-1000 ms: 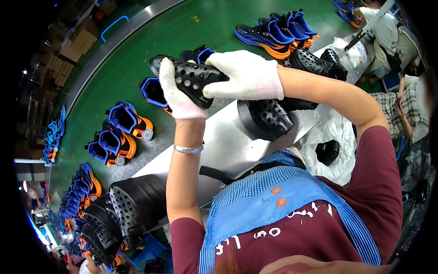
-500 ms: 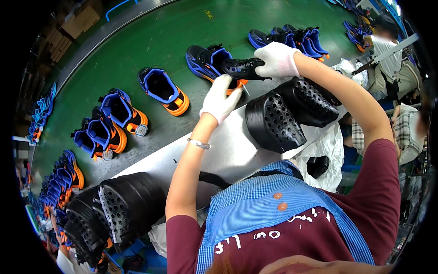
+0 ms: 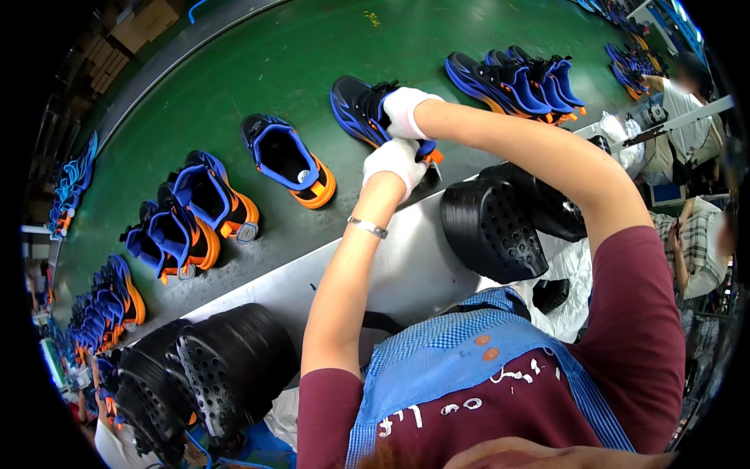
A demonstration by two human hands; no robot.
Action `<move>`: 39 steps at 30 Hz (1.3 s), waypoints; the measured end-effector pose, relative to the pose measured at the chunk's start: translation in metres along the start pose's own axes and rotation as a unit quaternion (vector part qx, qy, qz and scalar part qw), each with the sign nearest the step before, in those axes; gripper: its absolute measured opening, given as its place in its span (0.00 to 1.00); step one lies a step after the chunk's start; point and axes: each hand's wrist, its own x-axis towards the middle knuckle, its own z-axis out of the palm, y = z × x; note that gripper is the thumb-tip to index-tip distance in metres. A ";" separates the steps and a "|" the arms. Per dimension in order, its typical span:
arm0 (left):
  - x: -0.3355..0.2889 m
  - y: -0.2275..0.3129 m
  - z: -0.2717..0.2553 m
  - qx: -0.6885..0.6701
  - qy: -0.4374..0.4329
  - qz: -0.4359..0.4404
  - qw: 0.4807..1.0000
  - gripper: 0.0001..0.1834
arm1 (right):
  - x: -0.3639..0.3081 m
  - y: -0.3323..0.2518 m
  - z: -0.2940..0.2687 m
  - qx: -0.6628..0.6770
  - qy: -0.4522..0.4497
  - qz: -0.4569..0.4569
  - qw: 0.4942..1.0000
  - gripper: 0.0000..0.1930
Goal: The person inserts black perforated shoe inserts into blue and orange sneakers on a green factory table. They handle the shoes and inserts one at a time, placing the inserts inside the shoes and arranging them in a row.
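Note:
A blue, black and orange sneaker [image 3: 355,109] stands on the green belt with its toe pointing away from me. My gloved left hand [image 3: 394,166] is closed round the heel end. Bent over the shoe's opening, my gloved right hand [image 3: 409,112] has its fingers down inside, where the shoe's collar hides them. The black perforated insert seen earlier is out of sight. Beside my hands, on the metal ledge, stands a stack of black perforated inserts [image 3: 494,234]. Another stack of black inserts [image 3: 234,367] lies at the near left.
A single sneaker [image 3: 285,160] stands left of my hands, with a row of sneakers [image 3: 205,195] beyond it. More sneakers [image 3: 508,82] stand to the right on the green belt [image 3: 305,62]. The metal ledge [image 3: 406,250] runs before me. Co-workers [image 3: 687,117] are at the far right.
My right hand has moved left and down to the shoe's opening, and the black insert it held no longer shows. My left hand has shifted right and closed on the heel.

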 end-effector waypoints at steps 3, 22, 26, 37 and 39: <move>0.020 -0.008 0.010 0.058 -0.063 -0.025 0.996 0.21 | 0.014 -0.001 0.015 0.081 -0.014 0.026 0.996 0.15; 0.028 -0.003 0.024 -0.004 -0.009 -0.062 0.998 0.24 | -0.034 0.124 -0.045 -0.096 0.069 -0.039 0.992 0.22; 0.030 -0.004 0.024 0.017 -0.018 -0.055 0.998 0.24 | -0.073 0.197 -0.044 -0.121 0.009 0.120 0.985 0.23; 0.022 0.011 0.017 -0.010 -0.038 -0.078 0.996 0.20 | -0.028 0.197 0.005 -0.002 0.058 -0.089 0.994 0.18; 0.019 0.011 0.019 -0.038 -0.021 -0.090 0.995 0.18 | -0.029 0.182 0.004 0.041 0.107 -0.169 0.979 0.18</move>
